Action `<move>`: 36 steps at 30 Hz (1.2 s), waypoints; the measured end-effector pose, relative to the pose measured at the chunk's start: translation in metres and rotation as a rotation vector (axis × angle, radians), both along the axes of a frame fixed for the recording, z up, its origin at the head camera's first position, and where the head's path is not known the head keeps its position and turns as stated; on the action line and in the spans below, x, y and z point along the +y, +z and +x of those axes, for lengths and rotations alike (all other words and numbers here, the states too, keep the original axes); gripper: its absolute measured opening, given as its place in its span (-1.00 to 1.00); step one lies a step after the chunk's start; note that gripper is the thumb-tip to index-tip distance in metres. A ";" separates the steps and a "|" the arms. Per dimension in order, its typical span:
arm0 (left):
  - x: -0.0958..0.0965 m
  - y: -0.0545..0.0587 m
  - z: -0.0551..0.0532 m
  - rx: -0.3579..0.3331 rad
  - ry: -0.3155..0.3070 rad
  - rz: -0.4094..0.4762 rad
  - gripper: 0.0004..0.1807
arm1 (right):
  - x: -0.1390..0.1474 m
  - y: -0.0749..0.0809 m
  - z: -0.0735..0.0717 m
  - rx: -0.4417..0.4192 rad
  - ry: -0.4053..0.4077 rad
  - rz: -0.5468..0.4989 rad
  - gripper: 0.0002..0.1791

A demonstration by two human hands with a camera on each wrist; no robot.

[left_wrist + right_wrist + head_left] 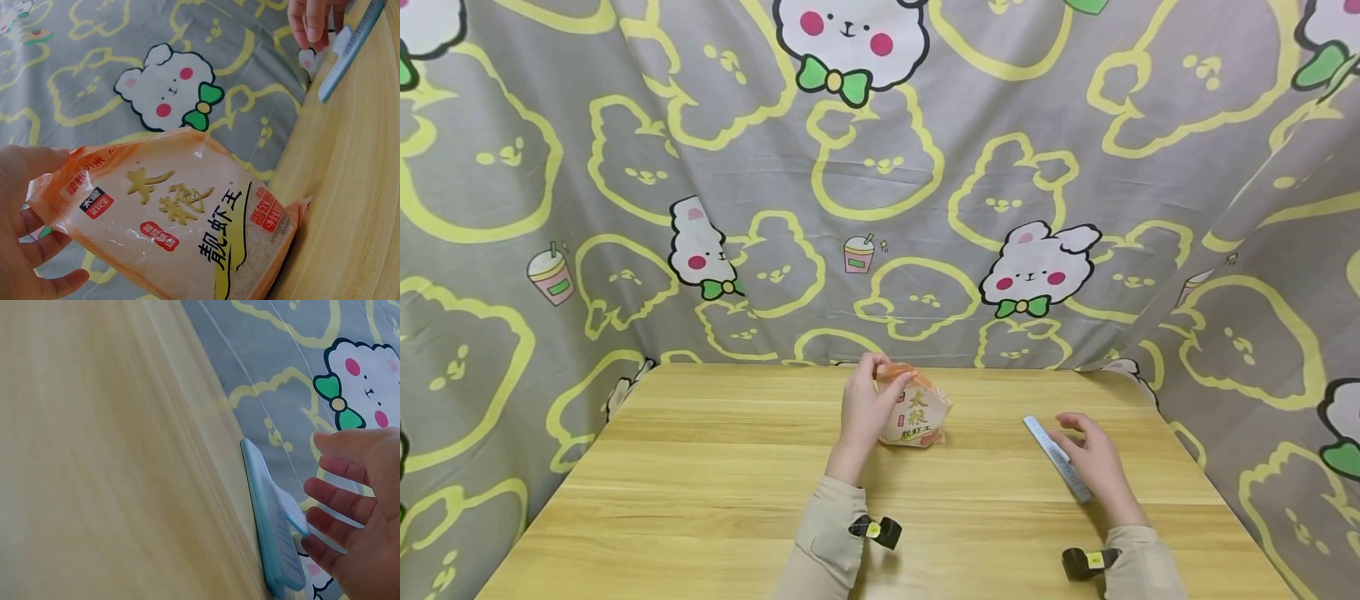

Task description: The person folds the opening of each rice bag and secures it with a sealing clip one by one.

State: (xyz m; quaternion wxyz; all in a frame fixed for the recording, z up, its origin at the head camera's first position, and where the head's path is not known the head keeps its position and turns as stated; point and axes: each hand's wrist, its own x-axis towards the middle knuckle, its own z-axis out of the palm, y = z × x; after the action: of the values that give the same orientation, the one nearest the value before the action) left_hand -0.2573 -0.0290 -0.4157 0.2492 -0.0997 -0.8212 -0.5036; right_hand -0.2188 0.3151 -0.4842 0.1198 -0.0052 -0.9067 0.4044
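Observation:
Near the back of the table, my left hand (861,412) pinches the top of a clear and orange plastic bag of rice (917,417). The bag (169,206) stands tilted with its bottom on the wood, its printed front showing in the left wrist view. To the right lies a long, flat, light-blue plastic bar (1051,454) with a ridged face and a small white raised piece (290,509). Beside it hovers my right hand (1093,462), fingers spread and loosely bent, holding nothing. Its fingertips (312,519) are right at the white piece.
The wooden table (700,475) runs to a grey curtain (760,183) with yellow outlines and white cartoon animals, which hangs behind and at both sides. Black cameras are strapped on both wrists, over beige sleeves (831,533).

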 end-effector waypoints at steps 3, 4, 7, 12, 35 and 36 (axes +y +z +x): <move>0.000 0.000 0.000 -0.003 -0.003 0.004 -0.64 | 0.002 -0.001 0.000 -0.019 -0.003 -0.013 -0.51; 0.000 0.000 0.000 -0.004 -0.003 0.004 -0.64 | 0.003 -0.002 0.000 -0.023 -0.005 -0.013 -0.51; 0.000 -0.001 0.000 -0.005 -0.001 0.005 -0.63 | 0.004 -0.004 0.000 -0.039 -0.015 -0.013 -0.50; 0.001 -0.001 0.000 0.006 0.002 0.000 -0.63 | 0.007 -0.006 0.000 -0.066 -0.030 0.011 -0.49; 0.000 -0.002 -0.001 0.012 -0.003 0.001 -0.62 | 0.012 -0.011 0.000 -0.135 0.002 0.153 -0.54; 0.000 -0.002 -0.001 0.010 -0.002 0.001 -0.62 | 0.012 -0.011 0.000 -0.137 0.000 0.155 -0.55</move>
State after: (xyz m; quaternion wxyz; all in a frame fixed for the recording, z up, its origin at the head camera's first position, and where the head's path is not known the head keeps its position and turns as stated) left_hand -0.2585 -0.0292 -0.4175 0.2526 -0.1029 -0.8197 -0.5038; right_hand -0.2189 0.3274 -0.4949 0.0576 -0.0233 -0.9413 0.3318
